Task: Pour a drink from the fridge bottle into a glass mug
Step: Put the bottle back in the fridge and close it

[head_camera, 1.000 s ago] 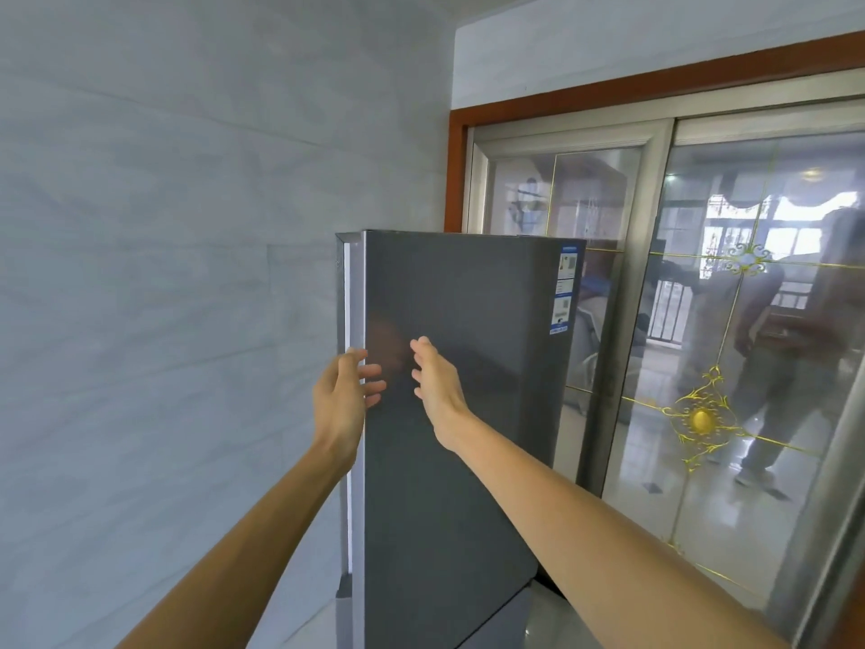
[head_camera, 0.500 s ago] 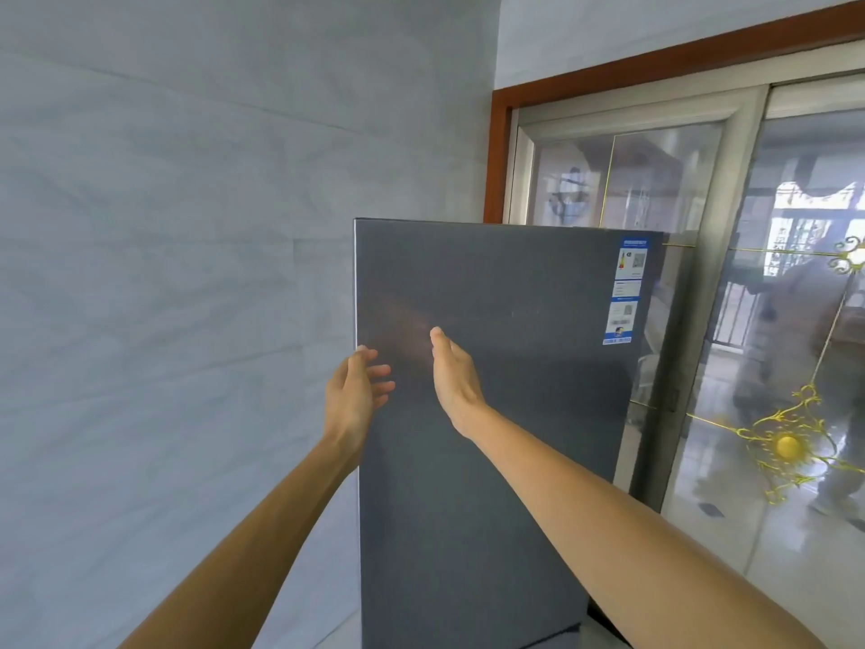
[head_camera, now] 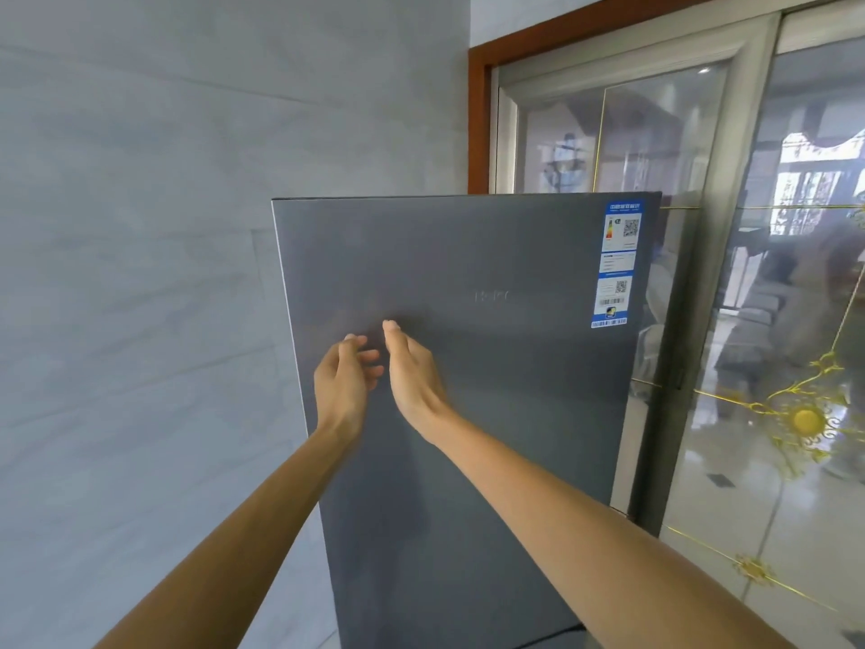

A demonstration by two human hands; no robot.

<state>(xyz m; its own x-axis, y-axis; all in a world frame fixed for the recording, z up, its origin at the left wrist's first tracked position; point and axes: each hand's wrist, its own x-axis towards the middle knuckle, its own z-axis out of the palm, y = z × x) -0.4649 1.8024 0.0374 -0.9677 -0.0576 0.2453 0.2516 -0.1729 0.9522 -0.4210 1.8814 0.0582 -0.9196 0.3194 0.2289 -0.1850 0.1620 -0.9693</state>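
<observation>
Facing fridge (head_camera: 491,395): left hand (head_camera: 344,388), right hand (head_camera: 414,374), fingers loose.

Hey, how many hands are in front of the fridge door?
2. The left hand is near the left edge of the fridge door, fingers loosely curled; the right hand is just beside it, fingers straight. Neither holds anything.

A tall grey fridge door (head_camera: 468,391) fills the middle, and its flat face bars any reach to the inside. A pale tiled wall (head_camera: 140,274) stands close along its left edge, leaving only a thin strip beside it. Just beyond its right edge stands a framed glass sliding door (head_camera: 692,255). Open air lies in front, where the left hand (head_camera: 344,386) and right hand (head_camera: 412,372) hang near the door's left edge, holding nothing.
</observation>
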